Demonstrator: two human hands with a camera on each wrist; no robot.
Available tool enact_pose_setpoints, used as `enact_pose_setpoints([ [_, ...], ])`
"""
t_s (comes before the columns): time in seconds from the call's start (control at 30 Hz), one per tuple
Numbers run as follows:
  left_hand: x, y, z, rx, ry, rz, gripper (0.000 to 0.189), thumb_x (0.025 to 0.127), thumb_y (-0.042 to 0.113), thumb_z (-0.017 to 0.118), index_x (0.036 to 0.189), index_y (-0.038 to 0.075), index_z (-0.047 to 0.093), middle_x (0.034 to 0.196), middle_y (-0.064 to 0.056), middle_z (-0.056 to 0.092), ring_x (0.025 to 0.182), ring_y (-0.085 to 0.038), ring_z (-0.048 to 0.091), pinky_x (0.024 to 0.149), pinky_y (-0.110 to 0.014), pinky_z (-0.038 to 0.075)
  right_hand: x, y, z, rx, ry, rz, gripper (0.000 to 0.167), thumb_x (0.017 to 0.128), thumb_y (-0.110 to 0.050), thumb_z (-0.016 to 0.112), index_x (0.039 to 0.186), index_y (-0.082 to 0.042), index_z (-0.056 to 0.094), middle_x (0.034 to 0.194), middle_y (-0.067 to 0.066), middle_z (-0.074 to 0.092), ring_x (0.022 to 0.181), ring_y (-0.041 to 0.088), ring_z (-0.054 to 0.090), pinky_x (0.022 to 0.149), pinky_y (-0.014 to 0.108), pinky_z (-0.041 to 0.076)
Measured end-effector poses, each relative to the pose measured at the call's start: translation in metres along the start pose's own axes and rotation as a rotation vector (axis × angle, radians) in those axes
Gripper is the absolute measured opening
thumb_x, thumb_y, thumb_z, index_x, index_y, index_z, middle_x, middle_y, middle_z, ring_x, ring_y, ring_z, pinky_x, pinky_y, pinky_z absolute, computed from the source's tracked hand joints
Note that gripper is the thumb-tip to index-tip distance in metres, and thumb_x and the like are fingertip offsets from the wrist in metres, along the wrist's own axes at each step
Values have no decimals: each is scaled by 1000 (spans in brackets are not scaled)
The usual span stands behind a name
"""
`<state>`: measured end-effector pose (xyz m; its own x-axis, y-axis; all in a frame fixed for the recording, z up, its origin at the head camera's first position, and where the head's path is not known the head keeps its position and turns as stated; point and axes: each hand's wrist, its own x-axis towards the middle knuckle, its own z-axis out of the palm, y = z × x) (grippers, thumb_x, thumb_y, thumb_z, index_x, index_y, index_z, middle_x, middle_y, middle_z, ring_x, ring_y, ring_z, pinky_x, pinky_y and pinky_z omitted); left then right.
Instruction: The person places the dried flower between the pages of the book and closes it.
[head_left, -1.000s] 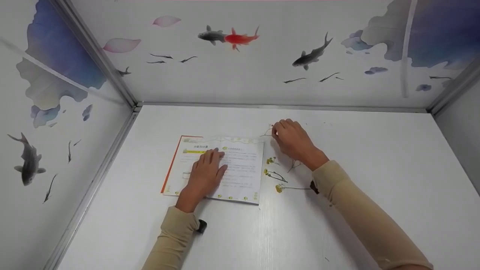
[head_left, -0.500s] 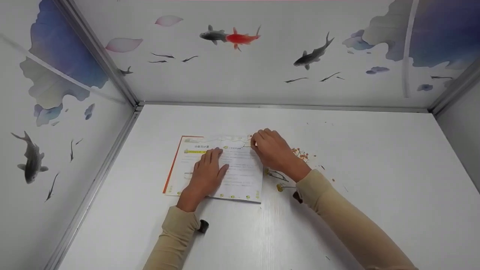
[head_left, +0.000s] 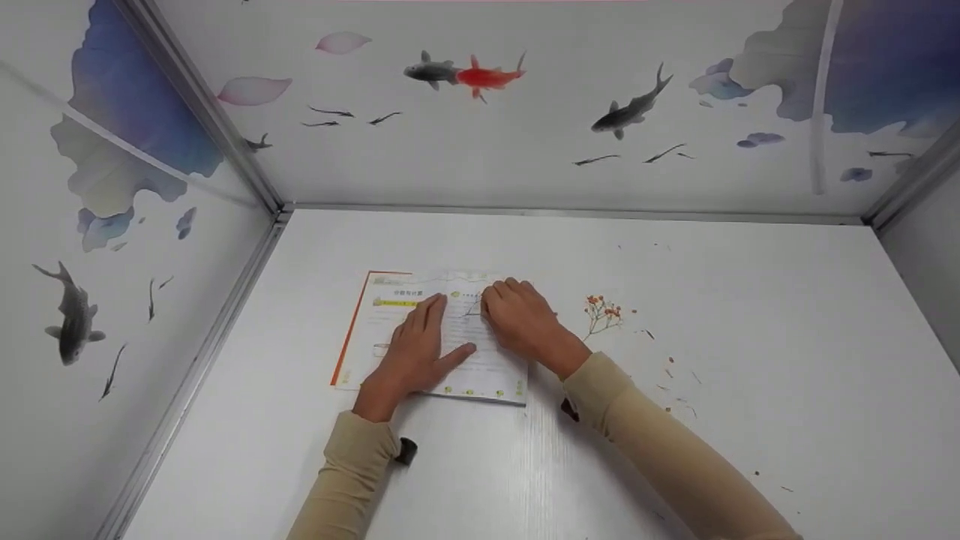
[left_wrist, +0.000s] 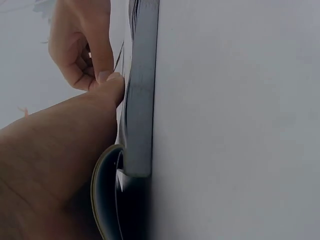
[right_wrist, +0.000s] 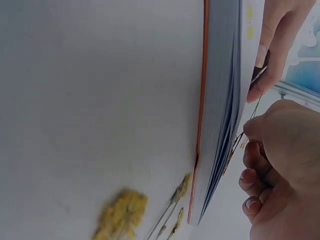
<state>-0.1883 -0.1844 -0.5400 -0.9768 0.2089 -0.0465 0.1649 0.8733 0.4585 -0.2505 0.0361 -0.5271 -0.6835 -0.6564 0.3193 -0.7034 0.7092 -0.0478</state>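
An open book [head_left: 495, 379] lies on the white table. My left hand [head_left: 409, 356] rests on its pages with fingers extended and thumb spread to the right. Over the right-hand page, my right hand [head_left: 525, 319] pinches a thin dried flower sprig [head_left: 472, 309], its stem pointing left toward the left hand. In the right wrist view, the sprig's stem [right_wrist: 257, 106] shows at the fingertips, beside the book's page edges [right_wrist: 222, 100]. Most of the sprig's head is hidden by the right hand.
Right of the book lies another dried sprig [head_left: 604, 315] with small orange heads. Loose plant bits [head_left: 671, 361] are scattered beyond it. Yellow dried flowers [right_wrist: 122, 215] lie near the book in the right wrist view; the right arm covers them in the head view.
My right hand has carried the sprig leftward from the table beyond the book onto the right-hand page. The left hand stays on the book, its thumb now spread wider.
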Motion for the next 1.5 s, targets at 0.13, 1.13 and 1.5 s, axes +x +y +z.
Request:
enact_pose_setpoints([
  [0.13,0,0,2,-1,6,25,104,102,64,65,173,5,17,178,-18,23,165,-38,27,131,-60,29,-1,-1,5,45,23,-3,13,111,-15,61,102,-7,67,93,8,68,89,27,64,79,43,54],
  [1.13,-2,0,5,-34,18,-2,103,102,62,67,173,6,17,179,-18,21,167,-39,23,134,-59,23,-41,65,-16,271,-172,215,71,104,-54,69,159,-12,56,164,7,56,126,32,57,104,55,47],
  [1.5,-3,3,8,53,61,21,104,101,62,69,172,3,22,177,-20,27,165,-39,27,134,-57,26,-41,61,-18,235,-230,240,73,103,-59,67,159,-13,55,166,6,54,132,32,58,109,57,46],
])
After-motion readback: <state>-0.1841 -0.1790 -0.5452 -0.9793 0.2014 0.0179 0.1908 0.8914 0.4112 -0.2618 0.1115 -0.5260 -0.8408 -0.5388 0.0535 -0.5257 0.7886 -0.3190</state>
